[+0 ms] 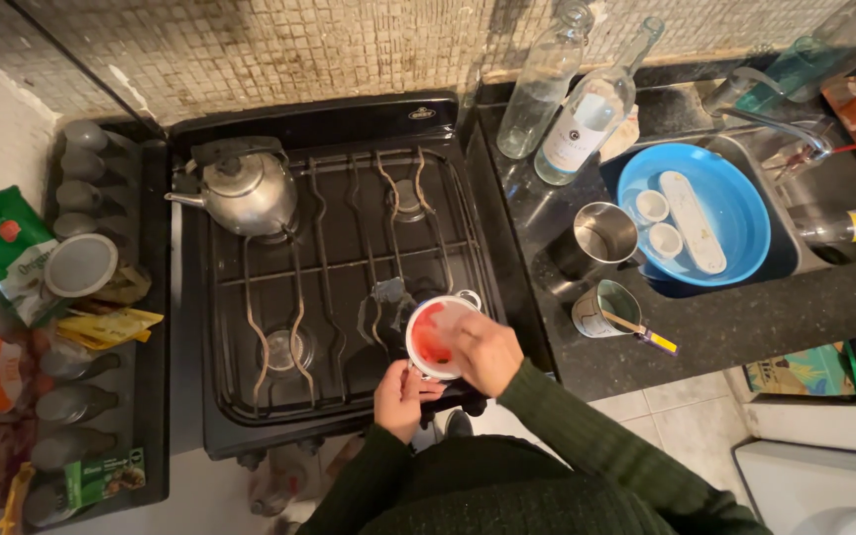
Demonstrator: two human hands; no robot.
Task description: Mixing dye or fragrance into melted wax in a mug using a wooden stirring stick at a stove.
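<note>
A small white enamel pot (438, 332) with a red inside sits over the front right burner of the black gas stove (339, 287). My right hand (487, 352) reaches into the pot, fingers pressed against its inner wall. My left hand (403, 396) grips the pot's near rim from below and steadies it. Both sleeves are dark green. What my right fingers hold inside the pot is hidden.
A metal kettle (245, 188) stands on the back left burner. Two glass bottles (567, 99) stand on the black counter. A steel cup (604, 236) and a mug (606, 309) with a utensil sit beside a blue basin (735, 213) in the sink. Spice jars and packets (71, 317) line the left shelf.
</note>
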